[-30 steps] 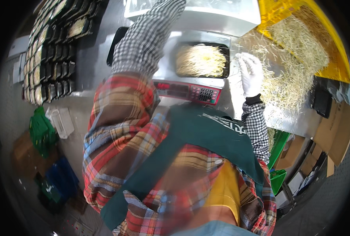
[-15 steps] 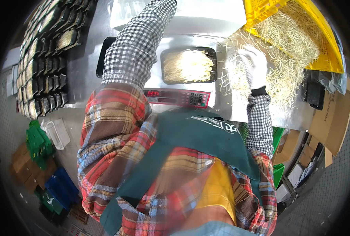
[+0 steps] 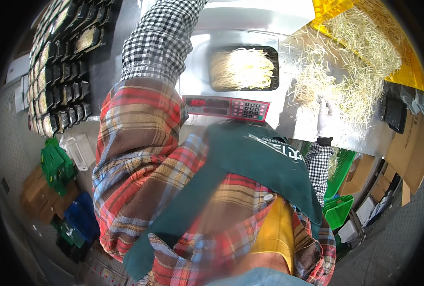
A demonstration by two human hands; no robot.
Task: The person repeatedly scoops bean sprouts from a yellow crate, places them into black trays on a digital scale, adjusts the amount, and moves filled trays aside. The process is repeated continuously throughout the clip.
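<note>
A black tray (image 3: 275, 85) filled with pale bean sprouts (image 3: 243, 69) rests on a digital scale (image 3: 225, 108) with a red-framed panel. My left arm, in a checked sleeve (image 3: 157, 43), stretches over the scale's left side; its hand is beyond the upper edge of the picture. In a white glove, my right hand (image 3: 327, 117) is low over the steel table at the near side of loose bean sprouts (image 3: 359, 90). Glare and the pale glove blur its fingers, so their grip is unclear.
Stacked black trays of sprouts (image 3: 50, 90) line the far left. A yellow crate (image 3: 414, 78) lies tipped at the upper right, sprouts spilling from it. Behind the scale stands a pale metal box (image 3: 255, 16). Black trays (image 3: 396, 114) and cardboard (image 3: 407, 148) are at right.
My right hand has drawn back toward the table's near edge, pulling away from the sprouts' middle. The view has shifted, and the empty black tray left of the scale is no longer visible.
</note>
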